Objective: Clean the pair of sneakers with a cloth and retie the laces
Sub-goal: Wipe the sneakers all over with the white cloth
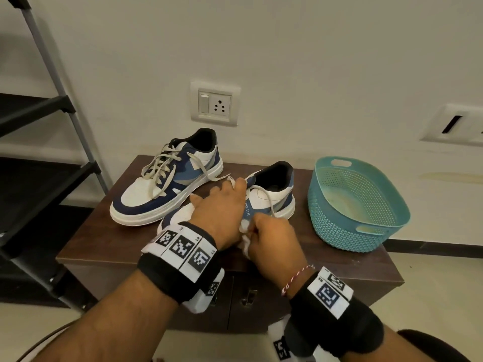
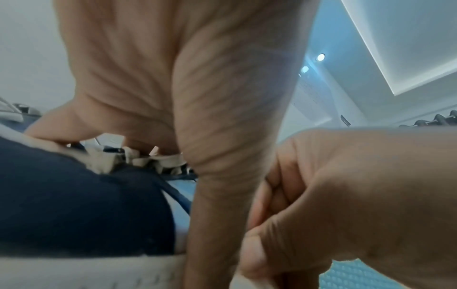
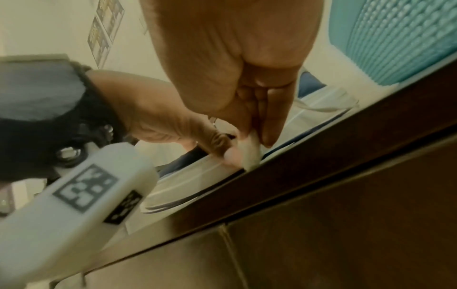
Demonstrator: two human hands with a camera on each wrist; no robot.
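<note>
Pale wall behind, with one switch-and-socket plate (image 1: 215, 103) well beyond my hands, and a dark wooden cabinet (image 1: 109, 246) under them. I count two sneakers, one cloth, one basket, two hands.

My left hand (image 1: 219, 208) lies over the near sneaker (image 1: 271, 197), palm down on its laces and tongue, fingers curved round the upper — it holds the shoe steady. My right hand (image 1: 271, 241) is just beside it, touching the left at the shoe's near side, fingers curled and pinching the white cloth (image 1: 245, 245) against the white sole; the right wrist view shows the cloth (image 3: 249, 151) pressed at the sole's edge where it meets the cabinet top.

The far sneaker (image 1: 167, 178) sits beyond my left hand, laces loose and sprawled, one end trailing toward my left fingertips. The teal basket (image 1: 358, 205) stands to the right of my right hand, apart from the shoes.

Much of the near sneaker is hidden — toe and lacing are under my left hand and wristband. Most of the cloth is buried in my right fist, so I can't tell how it is folded. A dark rack (image 1: 39, 152) at the far left is cut off by the frame. The left wrist view is blurred: only dark blue upper, some lace and both hands come through.
</note>
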